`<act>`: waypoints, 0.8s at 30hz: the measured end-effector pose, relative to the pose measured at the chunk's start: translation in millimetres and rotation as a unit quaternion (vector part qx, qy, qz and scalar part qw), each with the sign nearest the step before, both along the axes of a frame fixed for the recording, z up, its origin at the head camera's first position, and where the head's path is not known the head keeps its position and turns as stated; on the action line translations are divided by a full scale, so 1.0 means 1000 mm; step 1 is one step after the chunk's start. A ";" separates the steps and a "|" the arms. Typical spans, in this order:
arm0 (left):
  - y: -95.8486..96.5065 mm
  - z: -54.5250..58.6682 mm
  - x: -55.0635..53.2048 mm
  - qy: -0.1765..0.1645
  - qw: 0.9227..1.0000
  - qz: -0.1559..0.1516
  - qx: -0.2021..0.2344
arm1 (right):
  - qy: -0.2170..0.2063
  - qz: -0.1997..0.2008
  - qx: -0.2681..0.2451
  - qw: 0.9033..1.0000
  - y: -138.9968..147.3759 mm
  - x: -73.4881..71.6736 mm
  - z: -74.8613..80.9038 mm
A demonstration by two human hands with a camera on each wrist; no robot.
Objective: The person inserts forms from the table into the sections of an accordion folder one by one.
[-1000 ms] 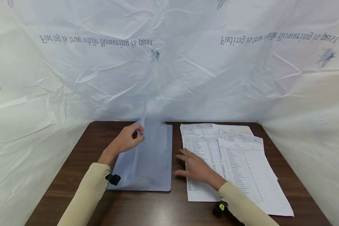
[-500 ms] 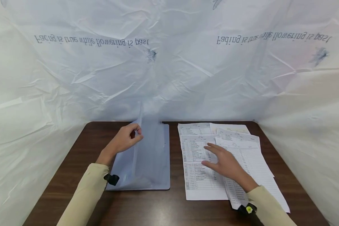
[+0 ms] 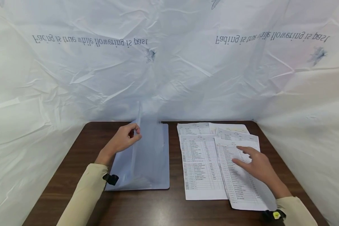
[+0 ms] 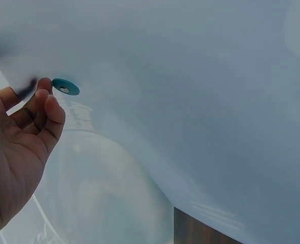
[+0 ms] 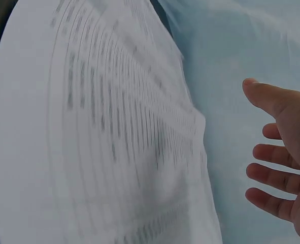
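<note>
A translucent bluish plastic document folder (image 3: 153, 157) lies on the left half of the table, its top sheet lifted. At that lifted sheet, my left hand (image 3: 124, 138) pinches the edge between thumb and fingers. A round teal button (image 4: 66, 87) on the plastic shows close by the fingertips in the left wrist view. My right hand (image 3: 257, 163) is over the right-hand printed sheet (image 3: 238, 182), thumb and fingers spread, holding nothing. Left of that sheet lies another printed table sheet (image 3: 199, 157), with more sheets showing behind.
The brown wooden table (image 3: 164, 207) carries the folder on the left and overlapping papers on the right. A white plastic curtain (image 3: 180, 72) with printed lettering hangs behind and along both sides. A strip of bare wood separates folder and papers.
My right hand has moved rightward from the left edge of the papers to above the right-hand sheet. My left hand keeps its pinch on the folder's sheet.
</note>
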State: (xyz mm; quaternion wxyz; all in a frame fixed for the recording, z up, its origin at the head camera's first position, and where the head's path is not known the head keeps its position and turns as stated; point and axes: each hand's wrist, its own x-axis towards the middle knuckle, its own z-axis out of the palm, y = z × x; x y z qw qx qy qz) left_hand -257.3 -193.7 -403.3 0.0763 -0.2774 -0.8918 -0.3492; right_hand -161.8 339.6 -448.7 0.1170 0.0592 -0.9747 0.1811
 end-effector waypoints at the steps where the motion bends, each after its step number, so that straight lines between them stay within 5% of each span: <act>1: 0.000 0.000 0.000 0.000 1.000 0.000 0.001 | -0.006 -0.009 0.000 1.000 0.006 0.002 -0.001; 10: -0.003 -0.003 -0.001 -0.001 1.000 -0.002 0.005 | -0.011 -0.061 0.008 0.998 0.055 0.014 -0.017; 24: -0.005 -0.004 0.000 -0.006 1.000 -0.003 0.017 | -0.076 -0.131 -0.005 0.988 0.104 0.029 -0.037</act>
